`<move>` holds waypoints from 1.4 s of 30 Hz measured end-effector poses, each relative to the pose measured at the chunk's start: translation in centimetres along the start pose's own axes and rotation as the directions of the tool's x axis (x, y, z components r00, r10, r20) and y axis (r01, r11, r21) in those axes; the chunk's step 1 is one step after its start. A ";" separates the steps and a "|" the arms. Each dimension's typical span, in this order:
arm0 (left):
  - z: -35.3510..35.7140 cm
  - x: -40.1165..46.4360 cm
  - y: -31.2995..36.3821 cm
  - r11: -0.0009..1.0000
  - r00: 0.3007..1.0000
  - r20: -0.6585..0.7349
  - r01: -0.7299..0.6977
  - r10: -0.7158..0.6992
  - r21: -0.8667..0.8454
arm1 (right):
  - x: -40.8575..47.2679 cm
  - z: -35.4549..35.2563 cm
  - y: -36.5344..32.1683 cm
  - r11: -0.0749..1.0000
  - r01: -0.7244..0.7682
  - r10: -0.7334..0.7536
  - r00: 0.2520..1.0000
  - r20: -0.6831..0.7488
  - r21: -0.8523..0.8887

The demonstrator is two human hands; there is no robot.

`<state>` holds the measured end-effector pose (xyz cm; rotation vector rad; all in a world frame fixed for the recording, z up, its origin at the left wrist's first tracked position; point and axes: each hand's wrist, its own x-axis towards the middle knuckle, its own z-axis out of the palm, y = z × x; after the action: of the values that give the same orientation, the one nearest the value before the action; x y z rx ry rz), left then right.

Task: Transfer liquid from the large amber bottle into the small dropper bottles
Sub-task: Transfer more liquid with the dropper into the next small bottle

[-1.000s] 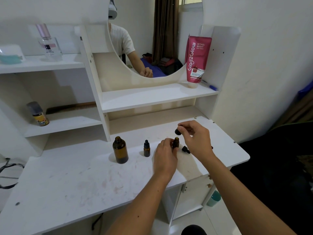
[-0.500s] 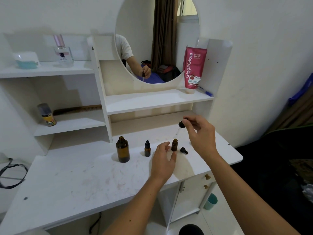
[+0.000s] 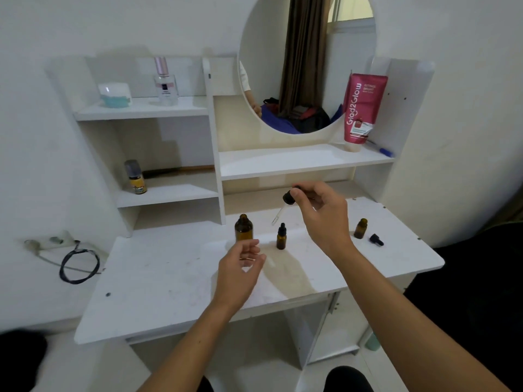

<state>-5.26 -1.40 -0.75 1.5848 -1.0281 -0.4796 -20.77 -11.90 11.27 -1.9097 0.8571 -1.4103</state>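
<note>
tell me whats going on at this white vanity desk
A person is working with amber bottles. Their right hand pinches a black-bulbed glass dropper above the desk, its tip pointing toward the open large amber glass bottle. The left hand hovers open and empty just in front of that bottle. A small capped amber dropper bottle stands in the middle; a second small uncapped amber bottle stands to the right beside a loose black cap.
</note>
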 end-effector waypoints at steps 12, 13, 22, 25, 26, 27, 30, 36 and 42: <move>-2.0 3.4 -0.9 0.990 0.983 -0.128 0.136 -0.130 0.042 | 1.2 5.2 -1.9 0.995 0.022 -0.024 0.999 0.026 0.096; -2.0 3.5 -1.0 0.990 0.985 -0.117 0.134 -0.127 0.051 | 1.3 5.3 -1.8 0.995 0.027 -0.030 0.999 0.026 0.095; -1.9 3.6 -1.3 0.988 0.986 -0.103 0.142 -0.135 0.065 | 1.3 7.3 -0.6 0.996 0.091 -0.089 0.989 0.121 -0.011; -1.9 3.5 -1.4 0.988 0.986 -0.099 0.143 -0.136 0.062 | 1.1 8.1 -0.1 0.993 0.094 -0.078 0.978 0.195 -0.074; -1.9 3.4 -1.4 0.988 0.986 -0.099 0.141 -0.135 0.062 | 0.9 8.4 0.2 0.993 0.085 -0.065 0.975 0.214 -0.085; -1.9 3.4 -1.4 0.989 0.987 -0.097 0.137 -0.131 0.060 | 0.7 8.6 0.5 0.993 0.074 -0.051 0.973 0.226 -0.095; -2.0 3.2 -1.3 0.991 0.988 -0.091 0.127 -0.123 0.050 | 0.4 9.3 1.2 0.990 0.056 -0.026 0.975 0.221 -0.128; -1.9 3.3 -1.3 0.989 0.988 -0.091 0.133 -0.128 0.059 | -0.2 10.0 1.7 0.977 0.103 -0.071 0.982 0.173 -0.185; -1.6 3.3 -1.6 0.989 0.987 -0.107 0.127 -0.118 0.081 | -0.6 10.2 2.0 0.983 0.041 -0.006 0.981 0.195 -0.179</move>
<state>-1.67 -3.19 -1.04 1.7406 -0.8880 -0.4366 -11.33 -11.67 6.85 -2.1603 0.8974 -1.1687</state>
